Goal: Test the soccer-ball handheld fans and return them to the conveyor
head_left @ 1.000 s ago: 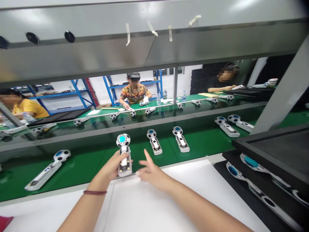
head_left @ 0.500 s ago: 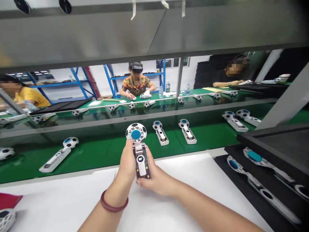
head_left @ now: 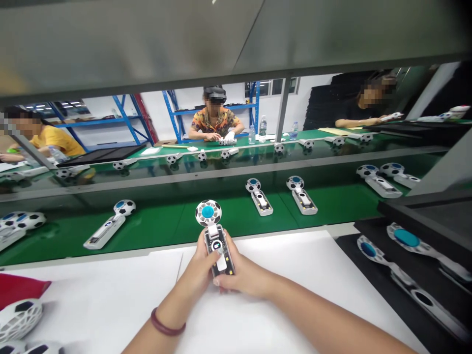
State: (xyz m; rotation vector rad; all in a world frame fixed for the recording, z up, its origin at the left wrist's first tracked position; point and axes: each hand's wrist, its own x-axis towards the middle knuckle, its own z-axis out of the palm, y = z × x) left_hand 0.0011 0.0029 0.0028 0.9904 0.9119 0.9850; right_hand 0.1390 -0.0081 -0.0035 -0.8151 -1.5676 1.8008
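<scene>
Between my two hands is a handheld fan [head_left: 209, 213] with a round soccer-ball-patterned head, a blue centre and a dark see-through handle. A small lit round display shows on the handle above a white strip. My left hand [head_left: 202, 263] is closed round the handle's left side, its thumb lying on the front just below the display. On the right side and bottom end, my right hand [head_left: 241, 273] grips the same handle, thumb near the lower edge. The fan is held upright over the front of the white sheet [head_left: 118, 300].
Several similar fans [head_left: 301, 195] lie on the green belt [head_left: 177, 221]. Black trays [head_left: 342, 250] with more fans stand at right. A red item [head_left: 22, 290] and white ball-patterned parts [head_left: 22, 317] sit at left. Co-workers [head_left: 214, 118] sit across; a metal panel [head_left: 147, 44] hangs overhead.
My left thumb has moved from the fan's head down to the front of the handle. My view has shifted left, and the belt's fans appear further right.
</scene>
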